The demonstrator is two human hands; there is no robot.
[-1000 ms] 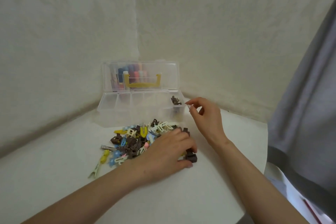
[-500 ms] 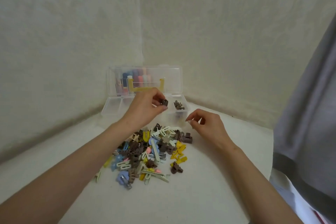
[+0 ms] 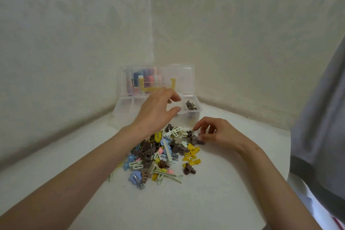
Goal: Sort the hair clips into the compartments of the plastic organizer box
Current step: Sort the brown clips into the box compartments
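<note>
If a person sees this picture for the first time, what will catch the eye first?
The colourful heap of hair clips in the middle of the white table. Behind it, the open clear organizer box holds brown clips in its rightmost compartment, with the left hand open over it.

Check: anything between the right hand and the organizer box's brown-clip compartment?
Head view: only bare table between right hand and brown-clip compartment.

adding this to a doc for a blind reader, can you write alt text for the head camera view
A person's left hand hovers open over a clear organizer box holding a few brown clips in its right end compartment. The right hand pinches a brown clip at the edge of a pile of hair clips on a white table.
</note>
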